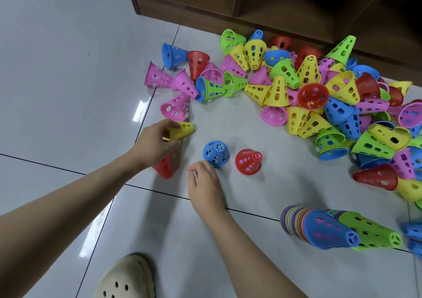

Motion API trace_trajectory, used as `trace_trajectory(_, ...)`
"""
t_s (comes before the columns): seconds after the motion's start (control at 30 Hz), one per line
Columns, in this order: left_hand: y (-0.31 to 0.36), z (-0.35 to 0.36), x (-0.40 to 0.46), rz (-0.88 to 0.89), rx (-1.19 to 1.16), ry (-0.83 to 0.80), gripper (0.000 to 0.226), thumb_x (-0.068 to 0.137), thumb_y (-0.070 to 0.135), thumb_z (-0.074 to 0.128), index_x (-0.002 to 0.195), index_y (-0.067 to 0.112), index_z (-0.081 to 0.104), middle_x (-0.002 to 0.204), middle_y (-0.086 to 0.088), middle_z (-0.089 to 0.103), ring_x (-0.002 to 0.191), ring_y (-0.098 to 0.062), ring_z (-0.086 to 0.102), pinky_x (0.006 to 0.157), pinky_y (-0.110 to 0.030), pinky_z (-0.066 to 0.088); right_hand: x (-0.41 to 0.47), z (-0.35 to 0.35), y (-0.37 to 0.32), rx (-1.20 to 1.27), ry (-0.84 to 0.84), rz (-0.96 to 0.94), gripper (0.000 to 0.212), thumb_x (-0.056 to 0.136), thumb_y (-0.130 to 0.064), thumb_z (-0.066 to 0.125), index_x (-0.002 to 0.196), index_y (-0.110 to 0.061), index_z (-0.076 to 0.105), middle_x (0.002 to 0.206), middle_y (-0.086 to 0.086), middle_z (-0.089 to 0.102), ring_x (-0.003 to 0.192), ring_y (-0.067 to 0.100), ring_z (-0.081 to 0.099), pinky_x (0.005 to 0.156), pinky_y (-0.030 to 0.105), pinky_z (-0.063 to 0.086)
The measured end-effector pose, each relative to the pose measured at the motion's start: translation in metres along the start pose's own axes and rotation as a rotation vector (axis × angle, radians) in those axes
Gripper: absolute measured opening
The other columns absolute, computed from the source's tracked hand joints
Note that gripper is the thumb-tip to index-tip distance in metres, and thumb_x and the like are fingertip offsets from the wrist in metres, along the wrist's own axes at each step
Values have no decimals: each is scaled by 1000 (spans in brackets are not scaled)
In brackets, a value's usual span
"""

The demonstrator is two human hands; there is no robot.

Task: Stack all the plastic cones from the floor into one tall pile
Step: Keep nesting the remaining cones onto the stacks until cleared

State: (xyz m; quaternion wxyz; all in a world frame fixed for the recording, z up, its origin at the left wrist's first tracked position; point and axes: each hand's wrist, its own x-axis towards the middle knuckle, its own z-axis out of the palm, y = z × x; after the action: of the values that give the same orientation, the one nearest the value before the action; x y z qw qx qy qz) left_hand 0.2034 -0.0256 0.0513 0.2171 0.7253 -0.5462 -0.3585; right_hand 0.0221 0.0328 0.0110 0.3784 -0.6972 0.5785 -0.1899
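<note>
A: Where the pale tiled floor (68,69) meets the dark wooden shelf unit (262,3), a loose heap of perforated plastic cones (308,87) in pink, yellow, green, blue and red, most tipped on their sides.

B: And the left hand (157,140)?

A: Curled round a small yellow perforated plastic cone (182,129) lying on its side, thumb above, fingers below. Just under the wrist, a red perforated plastic cone (166,165), also tipped over, partly hidden.

B: Right hand (204,183)?

A: Fingers loosely bent, gripping nothing, knuckles just beside an upright blue perforated plastic cone (216,153). Touching it or not, cannot tell. Near that, apart, an upright red plastic cone with slotted sides (248,161).

B: Any pile so far?

A: Lower right, lying flat on the floor: a long nested stack of many-coloured cones with a blue tip (319,228), and beside it another nested stack ending in green (374,231). At the bottom edge, a cream perforated clog (127,279).
</note>
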Motion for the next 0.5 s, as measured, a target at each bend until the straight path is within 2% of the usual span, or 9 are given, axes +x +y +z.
trace_trajectory(0.07, -1, 0, -1, 15, 9, -1, 34, 84, 19, 76, 115, 24, 64, 101, 6, 65, 90, -16, 66, 77, -25, 47, -7, -4, 0, 19, 0, 55, 19, 95, -22, 55, 110, -13, 62, 109, 3, 58, 103, 23, 57, 90, 44, 48)
trace_trajectory(0.17, -4, 1, -4, 37, 18, -17, 34, 85, 19, 75, 115, 26, 62, 102, 2, 66, 91, -17, 66, 79, -27, 49, -14, -1, -8, -8, -56, 68, 44, 89, -37, 63, 127, -14, 56, 121, 1, 55, 114, 23, 55, 96, 40, 47)
trace_trajectory(0.27, -4, 2, -8, 30, 2, -12, 37, 83, 14, 74, 115, 27, 61, 101, -1, 66, 92, -18, 65, 82, -30, 51, -12, 12, -21, -68, -83, 37, 65, 78, -47, 71, 130, -13, 53, 119, 4, 54, 114, 27, 52, 96, 41, 46)
trace_trajectory(0.37, -6, 4, -14, 17, -1, 4, 36, 83, 13, 72, 114, 27, 62, 100, 0, 66, 93, -17, 65, 82, -29, 51, -10, 29, -32, -141, -101, 33, 64, 73, -54, 76, 119, -15, 56, 112, 4, 54, 109, 26, 52, 95, 40, 46)
trace_trajectory(0.5, -7, 6, -16, -1, -17, -3, 32, 85, 14, 70, 113, 28, 63, 102, 0, 66, 94, -14, 63, 78, -18, 47, -6, 39, -33, -186, -66, 15, 41, 81, -49, 73, 107, -19, 63, 104, 4, 54, 102, 27, 53, 90, 40, 46)
